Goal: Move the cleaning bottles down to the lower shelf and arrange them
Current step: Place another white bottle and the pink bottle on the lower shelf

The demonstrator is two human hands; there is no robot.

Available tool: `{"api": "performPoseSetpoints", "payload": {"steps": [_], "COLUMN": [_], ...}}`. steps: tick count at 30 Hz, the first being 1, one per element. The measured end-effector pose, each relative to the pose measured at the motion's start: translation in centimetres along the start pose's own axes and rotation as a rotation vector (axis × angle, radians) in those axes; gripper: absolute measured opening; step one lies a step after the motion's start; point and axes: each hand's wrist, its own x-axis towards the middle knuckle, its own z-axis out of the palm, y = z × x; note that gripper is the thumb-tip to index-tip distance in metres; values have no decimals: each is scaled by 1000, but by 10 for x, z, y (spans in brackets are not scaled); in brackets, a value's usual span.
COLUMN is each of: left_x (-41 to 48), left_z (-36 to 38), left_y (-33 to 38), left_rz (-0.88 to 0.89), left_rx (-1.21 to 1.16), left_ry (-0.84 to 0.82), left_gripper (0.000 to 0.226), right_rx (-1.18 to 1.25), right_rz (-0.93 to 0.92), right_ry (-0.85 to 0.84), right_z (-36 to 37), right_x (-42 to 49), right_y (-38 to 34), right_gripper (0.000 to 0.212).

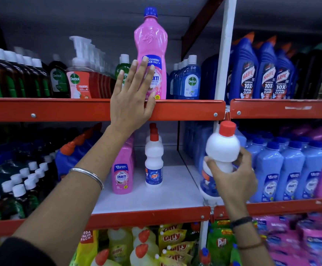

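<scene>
A tall pink bottle with a blue cap (152, 41) stands at the front edge of the upper red shelf (185, 110). My left hand (132, 98) is raised in front of its lower half, fingers spread, holding nothing. My right hand (235, 177) grips a white bottle with a red cap (223, 148) by its waist, tilted slightly, at the right end of the lower shelf bay. On the white lower shelf (171, 194) stand a row of pink bottles (122, 169) and a row of white red-capped bottles (154, 160), with bare room to their right.
Dettol bottles (75, 81) and blue bottles (188, 81) flank the pink bottle on the upper shelf. A white upright post (224, 54) divides the bays. Blue Harpic bottles (252, 73) and light blue bottles (282, 169) fill the right bay. Refill pouches (173, 239) sit below.
</scene>
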Motion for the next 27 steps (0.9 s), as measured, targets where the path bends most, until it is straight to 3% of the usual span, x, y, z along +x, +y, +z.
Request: {"api": "performPoseSetpoints", "payload": {"steps": [9,17,27], "left_x": [1,0,1], "left_z": [1,2,3], "left_y": [-2,-2,-3], "left_rz": [5,0,7], "left_rx": [-12,-42,-52], "left_ry": [10,42,47], "left_gripper": [58,56,54], "right_rx": [184,120,5], "right_rz": [156,222,202], "right_ry": [-365,-455,-478], "right_z": [74,126,139], "right_x": [-55,-73,-78], "right_y": [-25,-13,-5], "right_gripper": [67,68,69]}}
